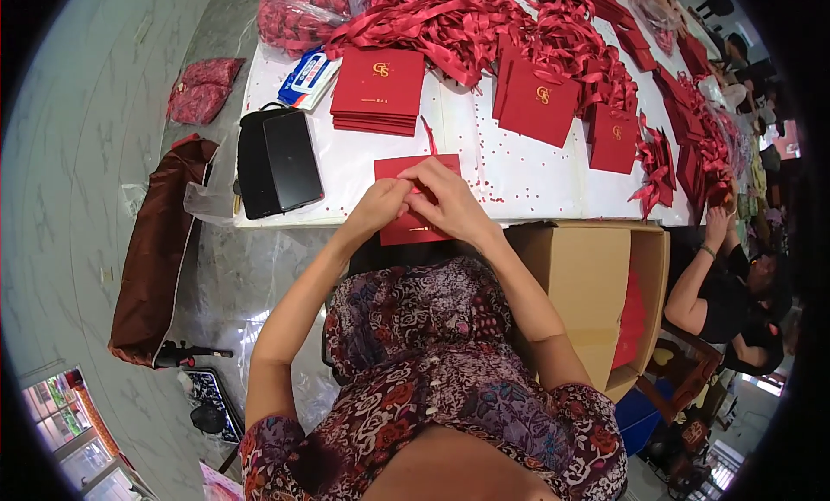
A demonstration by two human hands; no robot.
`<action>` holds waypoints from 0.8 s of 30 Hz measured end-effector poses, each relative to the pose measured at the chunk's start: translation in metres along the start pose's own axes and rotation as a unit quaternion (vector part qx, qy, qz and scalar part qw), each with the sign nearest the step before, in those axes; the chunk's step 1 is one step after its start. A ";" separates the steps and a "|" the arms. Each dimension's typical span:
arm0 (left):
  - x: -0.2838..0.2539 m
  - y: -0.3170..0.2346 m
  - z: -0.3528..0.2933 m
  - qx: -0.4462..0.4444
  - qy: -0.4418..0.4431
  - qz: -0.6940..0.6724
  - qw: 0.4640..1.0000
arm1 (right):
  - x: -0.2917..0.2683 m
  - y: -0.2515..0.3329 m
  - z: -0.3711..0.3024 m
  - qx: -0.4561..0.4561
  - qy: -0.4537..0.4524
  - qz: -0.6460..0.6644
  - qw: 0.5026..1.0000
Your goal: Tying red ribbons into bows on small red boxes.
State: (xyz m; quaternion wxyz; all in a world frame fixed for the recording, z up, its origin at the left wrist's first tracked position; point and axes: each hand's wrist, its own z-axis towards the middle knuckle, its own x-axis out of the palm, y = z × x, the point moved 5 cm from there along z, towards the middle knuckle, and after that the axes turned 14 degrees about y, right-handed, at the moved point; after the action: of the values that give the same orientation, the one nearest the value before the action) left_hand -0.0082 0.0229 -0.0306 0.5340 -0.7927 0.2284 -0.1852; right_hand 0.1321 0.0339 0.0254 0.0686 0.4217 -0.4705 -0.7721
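Observation:
A flat red paper bag [418, 232] lies at the table's near edge, partly over my lap, with gold print near its lower end. Both my hands are over its middle, fingertips meeting. My left hand [380, 205] is closed in a pinch. Against it, my right hand [450, 203] is closed too, thumb and fingers bent together. A bit of red ribbon shows between the fingertips, mostly covered by them. Beyond the bag's far edge a narrow red ribbon [429, 135] sticks out. A neat stack of red bags [378, 77] sits just past it.
Heaped red ribbons [441, 30] and ribboned bags [538, 99] fill the far side. A phone [292, 159] on a black pouch and a wipes pack [307, 77] lie left. An open cardboard box [584, 276] stands at my right. Further right, another person [718, 285] works.

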 end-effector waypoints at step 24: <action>-0.026 -0.017 -0.008 0.131 -0.247 0.405 0.870 | 0.020 -0.029 0.012 0.103 -0.062 -0.139 0.983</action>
State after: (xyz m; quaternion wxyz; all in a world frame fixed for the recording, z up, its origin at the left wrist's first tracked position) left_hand -0.0310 0.0365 -0.0132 0.7003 -0.5729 0.3637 0.2214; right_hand 0.1193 0.0473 -0.0066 -0.1126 0.4389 -0.4880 -0.7460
